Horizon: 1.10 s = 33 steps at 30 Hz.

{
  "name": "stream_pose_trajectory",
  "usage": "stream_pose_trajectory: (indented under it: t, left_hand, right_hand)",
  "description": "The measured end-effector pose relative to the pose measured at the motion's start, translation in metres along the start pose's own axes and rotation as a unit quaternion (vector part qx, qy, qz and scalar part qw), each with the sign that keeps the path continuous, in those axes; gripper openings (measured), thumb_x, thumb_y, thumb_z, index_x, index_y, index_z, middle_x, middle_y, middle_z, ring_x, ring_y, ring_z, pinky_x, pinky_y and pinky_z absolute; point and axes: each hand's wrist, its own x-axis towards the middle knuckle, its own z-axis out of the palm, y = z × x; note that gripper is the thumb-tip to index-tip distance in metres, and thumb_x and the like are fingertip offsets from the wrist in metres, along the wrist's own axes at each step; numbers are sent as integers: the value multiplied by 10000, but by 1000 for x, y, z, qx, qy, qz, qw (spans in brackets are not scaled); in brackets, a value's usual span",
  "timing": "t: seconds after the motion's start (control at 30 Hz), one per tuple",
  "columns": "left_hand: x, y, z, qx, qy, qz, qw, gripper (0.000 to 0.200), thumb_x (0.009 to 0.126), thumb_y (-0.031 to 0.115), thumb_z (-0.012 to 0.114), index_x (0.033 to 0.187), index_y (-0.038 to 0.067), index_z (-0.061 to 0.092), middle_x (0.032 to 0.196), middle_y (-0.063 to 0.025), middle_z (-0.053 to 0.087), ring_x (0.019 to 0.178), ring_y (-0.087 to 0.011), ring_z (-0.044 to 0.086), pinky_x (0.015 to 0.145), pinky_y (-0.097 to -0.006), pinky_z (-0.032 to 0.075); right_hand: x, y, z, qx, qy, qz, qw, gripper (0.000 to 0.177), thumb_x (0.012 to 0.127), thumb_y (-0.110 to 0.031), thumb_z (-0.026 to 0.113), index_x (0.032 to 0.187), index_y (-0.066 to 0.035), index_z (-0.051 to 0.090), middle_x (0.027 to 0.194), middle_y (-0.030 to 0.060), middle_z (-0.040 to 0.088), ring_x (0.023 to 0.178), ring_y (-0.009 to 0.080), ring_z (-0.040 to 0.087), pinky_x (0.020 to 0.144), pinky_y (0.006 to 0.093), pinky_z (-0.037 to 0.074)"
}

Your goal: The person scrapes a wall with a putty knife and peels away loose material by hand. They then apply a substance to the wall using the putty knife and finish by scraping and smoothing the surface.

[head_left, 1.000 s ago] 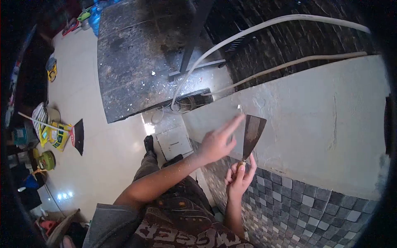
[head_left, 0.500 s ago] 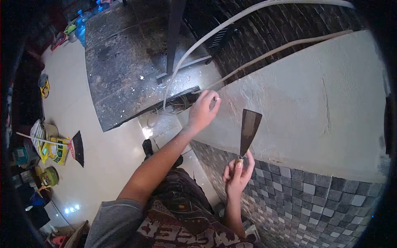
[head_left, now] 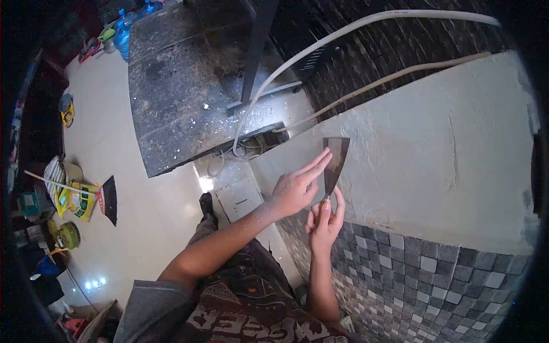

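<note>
My right hand (head_left: 325,228) is wrapped round the short handle of a putty knife (head_left: 337,163), with one finger laid up along its side. The wide, dark blade points up and away from me, smeared with pale residue. My left hand (head_left: 296,191) is beside the blade, two fingers stretched out and their tips at its left edge; the other fingers are partly bent. Behind the knife is a wall surface coated in pale plaster (head_left: 412,154), with ridges and a long raised streak.
Grey mosaic tiles (head_left: 412,274) run below the plaster. A white hose (head_left: 320,43) arches over dark brick-textured wall. At left are a dark speckled slab (head_left: 171,103) with white crumbs, a broom (head_left: 107,201), yellow bags (head_left: 84,200) and blue water bottles (head_left: 121,37).
My left hand has moved from a curled pose above the floor to the blade, stretching out two fingers. The putty knife has shifted slightly left and up, and its blade has turned.
</note>
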Motion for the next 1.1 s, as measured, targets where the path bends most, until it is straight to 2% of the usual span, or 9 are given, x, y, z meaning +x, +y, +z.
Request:
stream_pose_trajectory:
  t: [0.43,0.57,0.67,0.7,0.83,0.93,0.97,1.07,1.1]
  left_hand:
    - [0,-7,19,17,-3,8,1000,830,862,-20,503,1618,120,190,1647,-150,266,1284,-398,548,905,-392,532]
    - [-5,7,16,-35,-32,-46,998,869,851,-37,485,1629,127,135,1663,-156,219,1334,-384,514,927,-401,524]
    - [-10,2,28,12,-22,13,1000,860,856,-32,487,1628,124,142,1669,-163,199,1346,-365,513,912,-397,522]
    - [-6,-7,35,59,50,70,995,893,835,6,547,1621,123,139,1647,-150,246,1178,-424,599,813,-459,560]
    - [18,4,7,-11,33,-58,998,861,853,14,536,1618,115,154,1619,-162,310,1284,-400,537,915,-451,546]
    - [-1,-8,12,54,19,33,998,854,855,10,534,1617,117,161,1625,-157,300,1283,-392,543,955,-440,536]
    - [-11,0,12,20,-13,-8,1000,835,868,-26,495,1621,160,188,1593,-175,358,1305,-400,527,1008,-415,498]
    - [-24,5,25,0,-30,5,1000,815,877,-29,484,1618,159,201,1615,-152,328,1338,-390,497,1004,-440,503]
    - [-25,7,27,-2,-3,11,1000,783,887,-30,487,1609,151,243,1631,-134,313,1352,-357,505,972,-405,521]
  right_hand:
    - [-2,5,2,16,9,-12,1000,430,1080,-174,470,1470,-28,366,649,-15,488,438,50,377,405,226,276]
    - [-9,10,-6,-26,-2,-25,999,407,1085,-180,464,1463,-51,384,665,-20,492,450,45,386,402,217,276]
    - [-1,3,-17,-54,-3,-35,998,380,1081,-169,468,1438,-43,434,687,-28,506,477,35,393,421,216,283]
    - [11,4,-17,-69,-10,-40,997,383,1077,-158,468,1438,-33,443,691,-30,518,491,31,394,437,215,287]
    - [34,-13,6,-59,-56,-27,996,395,1069,-144,484,1449,-42,451,713,-40,493,527,30,390,466,212,295]
    - [15,-6,-10,-50,-49,-27,997,409,1070,-143,481,1463,-48,421,722,-26,482,511,41,380,457,212,308]
    - [6,-1,-19,-48,-43,-19,998,414,1071,-144,480,1467,-49,410,723,-21,478,506,44,377,453,211,311]
    - [-12,-1,-33,-6,-17,7,1000,425,1072,-152,481,1473,-48,387,711,-16,462,493,50,378,431,215,320]
    - [-9,-1,-33,-13,-12,3,1000,427,1074,-163,484,1472,-45,380,702,-14,454,481,53,378,414,220,317]
